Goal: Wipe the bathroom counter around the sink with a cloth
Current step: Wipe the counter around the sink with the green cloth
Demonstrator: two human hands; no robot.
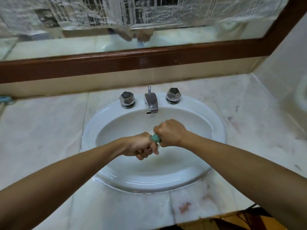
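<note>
Two bare forearms reach in from the lower corners and meet above the white oval ceramic sink (93,130). Between the fists sits a small green cloth (155,138), twisted into a tight roll. Left hand (141,146) is closed around one end of it with fingers curled under, and right hand (171,132) is clamped over the other end, knuckles up, so only a short stretch of the fabric shows between them. Both fists hover over the middle of the basin, clear of its surface.

At the back rim of the sink stands a dull chrome spout (151,102) with a faceted chrome knob on the left (127,99) and a matching knob on the right (173,95). Around the sink spreads the pale marble counter (44,128), marked with faint reddish stains near the front edge and on the right side. Behind it runs a brown wooden mirror frame (99,63), and sheets of newspaper (99,12) cover the upper part of the mirror.
</note>
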